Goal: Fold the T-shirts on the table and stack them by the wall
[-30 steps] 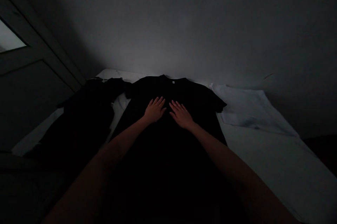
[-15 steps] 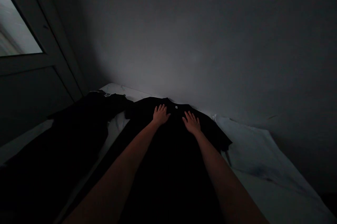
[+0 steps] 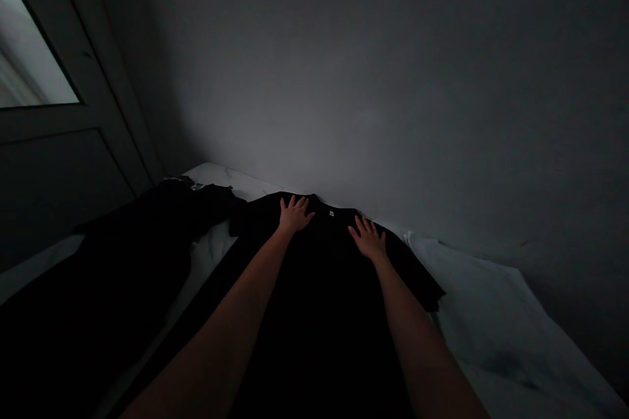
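Black shirt [image 3: 329,301] under both flat, splayed grips [image 3: 294,216] [image 3: 369,240]

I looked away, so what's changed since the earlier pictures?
The left hand and right hand moved apart and farther up the shirt; nothing was taken hold of. The view tilted up. The shirt stays spread out, dark clothes to its left, pale cloth to its right.

A dim room indoors; whether home or workshop cannot be told. A plain wall [image 3: 344,91] stands far, a door [image 3: 49,166] with a glass pane [image 3: 29,52] at left, and a marbled table [image 3: 221,174] along the wall bears a shirt [image 3: 329,314] and other clothes [image 3: 132,268].
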